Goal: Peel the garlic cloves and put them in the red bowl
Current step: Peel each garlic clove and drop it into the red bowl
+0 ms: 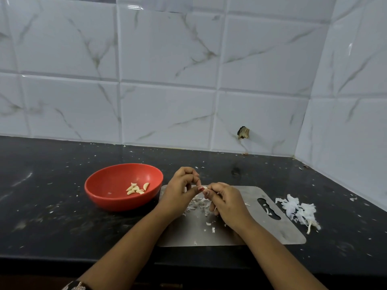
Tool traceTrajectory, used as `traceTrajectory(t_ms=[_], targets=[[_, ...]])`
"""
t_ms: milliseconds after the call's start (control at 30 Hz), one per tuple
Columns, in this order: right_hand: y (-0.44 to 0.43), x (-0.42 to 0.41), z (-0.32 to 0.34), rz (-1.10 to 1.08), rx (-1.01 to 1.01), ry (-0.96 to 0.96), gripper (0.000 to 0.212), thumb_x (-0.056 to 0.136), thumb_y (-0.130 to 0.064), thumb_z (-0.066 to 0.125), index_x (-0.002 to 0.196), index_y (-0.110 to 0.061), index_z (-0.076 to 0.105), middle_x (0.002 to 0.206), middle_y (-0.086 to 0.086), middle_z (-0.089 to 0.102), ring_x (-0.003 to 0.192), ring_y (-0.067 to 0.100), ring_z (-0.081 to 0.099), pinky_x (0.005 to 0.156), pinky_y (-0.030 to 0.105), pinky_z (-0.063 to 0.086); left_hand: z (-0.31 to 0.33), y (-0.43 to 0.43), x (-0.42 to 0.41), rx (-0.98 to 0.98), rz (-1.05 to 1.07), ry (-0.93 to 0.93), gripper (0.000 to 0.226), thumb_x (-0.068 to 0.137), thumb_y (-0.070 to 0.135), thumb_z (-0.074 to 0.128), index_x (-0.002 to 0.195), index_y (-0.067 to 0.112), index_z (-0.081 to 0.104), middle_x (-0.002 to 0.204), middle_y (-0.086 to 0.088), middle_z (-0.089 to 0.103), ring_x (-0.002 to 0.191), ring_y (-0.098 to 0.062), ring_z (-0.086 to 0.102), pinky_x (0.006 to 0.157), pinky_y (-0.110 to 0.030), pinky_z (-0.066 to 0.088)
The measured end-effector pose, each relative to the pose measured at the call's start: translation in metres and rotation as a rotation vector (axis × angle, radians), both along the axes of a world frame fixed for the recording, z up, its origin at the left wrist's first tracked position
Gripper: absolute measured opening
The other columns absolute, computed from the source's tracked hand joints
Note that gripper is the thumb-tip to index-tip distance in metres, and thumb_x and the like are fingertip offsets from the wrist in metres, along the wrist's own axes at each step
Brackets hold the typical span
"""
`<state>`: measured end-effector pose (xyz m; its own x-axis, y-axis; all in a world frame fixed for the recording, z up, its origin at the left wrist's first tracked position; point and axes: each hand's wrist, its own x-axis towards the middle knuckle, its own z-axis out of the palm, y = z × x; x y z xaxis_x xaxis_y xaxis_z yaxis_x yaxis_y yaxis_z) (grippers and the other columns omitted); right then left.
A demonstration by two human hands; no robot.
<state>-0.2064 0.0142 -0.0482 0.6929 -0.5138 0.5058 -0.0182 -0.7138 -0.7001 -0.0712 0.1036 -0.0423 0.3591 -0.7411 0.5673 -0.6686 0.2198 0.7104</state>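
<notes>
**While a clove sits pinched between both hands, the bowl waits to the left**

Because both hands meet above the steel cutting board (272, 227), I judge the work to be at the peeling step. The left hand (180, 191) has its fingers curled, thumb and fingertips pinching one end of a garlic clove (204, 187). The right hand (225, 203) pinches the other end, its remaining fingers curled underneath. The clove is held off the board, between the two thumbs. The red bowl (109, 181) stands on the dark countertop (52, 206) just left of the board, with a small cluster of peeled cloves (137, 189) inside.

The clove is small and probably slick once bare, so a hard tug on the skin could shoot it onto the speckled counter or among the loose skins (199, 204) under the hands. Flakes may also cling to the fingers and ride into the bowl. A larger heap of papery skins (299, 210) lies right of the board.

No brand or label is legible. A patterned band (75, 286) at the left wrist is too blurred to read.
</notes>
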Motion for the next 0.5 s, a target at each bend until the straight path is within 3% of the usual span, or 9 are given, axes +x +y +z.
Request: traceTrajectory(t_ms=[167,333,500], targets=[[-0.0012,0.0011,-0.0016,-0.04,-0.075,0.034,0.019,0.098,-0.02,0.054,0.091,-0.01,0.069,0.076,-0.005,0.053,0.059,-0.001,0.056,0.053,0.014,0.045,-0.0033,-0.0016,0.0009,0.0,0.02,-0.081,0.019,0.086,0.007,0.067,0.077,0.021,0.058,0.101,0.012,0.049,0.078,-0.004,0.048,0.072,-0.009,0.038],[-0.0035,0.003,-0.0033,-0.111,-0.167,0.053,0.021,0.097,-0.025,0.057,0.091,-0.011,0.072,0.076,-0.01,0.054,0.065,0.006,0.055,0.065,0.03,0.052,-0.0064,-0.0036,-0.0003,-0.024,0.033,-0.11,0.025,0.087,0.004,0.065,0.074,0.023,0.054,0.1,0.011,0.048,0.081,-0.001,0.048,0.072,-0.009,0.038],[-0.001,0.0021,-0.0022,-0.127,-0.024,0.009,0.017,0.092,-0.029,0.063,0.086,-0.016,0.072,0.073,-0.003,0.066,0.063,0.012,0.062,0.061,0.026,0.056,-0.0056,-0.0045,-0.0015,-0.023,0.026,-0.105,0.028,0.089,0.003,0.063,0.075,0.026,0.053,0.102,0.011,0.048,0.083,-0.001,0.048,0.072,-0.01,0.039]])
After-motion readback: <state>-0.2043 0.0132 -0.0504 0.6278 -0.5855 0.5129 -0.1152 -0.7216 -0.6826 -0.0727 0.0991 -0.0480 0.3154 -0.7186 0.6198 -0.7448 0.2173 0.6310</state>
